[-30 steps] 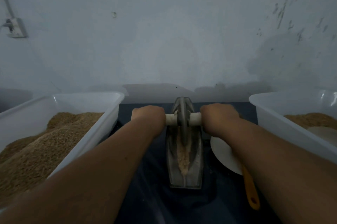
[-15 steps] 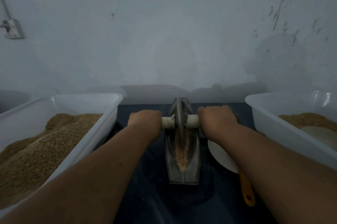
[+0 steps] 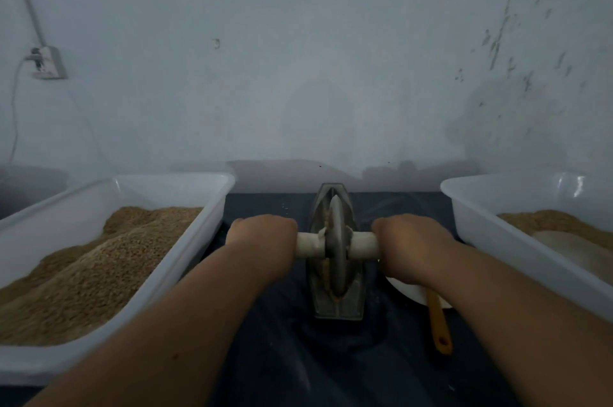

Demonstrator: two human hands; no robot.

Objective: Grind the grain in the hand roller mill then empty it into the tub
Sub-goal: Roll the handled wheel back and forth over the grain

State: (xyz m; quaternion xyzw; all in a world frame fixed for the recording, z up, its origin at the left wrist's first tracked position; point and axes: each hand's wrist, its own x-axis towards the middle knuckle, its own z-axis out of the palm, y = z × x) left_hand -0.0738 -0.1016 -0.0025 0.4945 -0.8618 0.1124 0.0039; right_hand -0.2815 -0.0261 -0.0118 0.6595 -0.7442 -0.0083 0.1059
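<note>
A boat-shaped metal trough (image 3: 336,305) of the hand roller mill lies on the dark table between two tubs. Its grey grinding wheel (image 3: 337,244) stands in the trough on a pale cross handle (image 3: 306,245). My left hand (image 3: 263,234) grips the handle's left end and my right hand (image 3: 409,240) grips the right end. Brown grain shows in the trough beside the wheel. A white tub (image 3: 212,201) on the left is heaped with brown grain (image 3: 99,270). A second white tub (image 3: 471,204) on the right holds a lower layer of grain (image 3: 550,219).
A white dish (image 3: 409,294) with an orange-handled tool (image 3: 439,327) lies right of the trough, partly under my right forearm. A pale wall stands close behind the table, with a socket and cable (image 3: 46,63) at the left.
Both hands have drawn the wheel back toward me along the trough, covering the grain that lay open at the near end. The view has shifted slightly.
</note>
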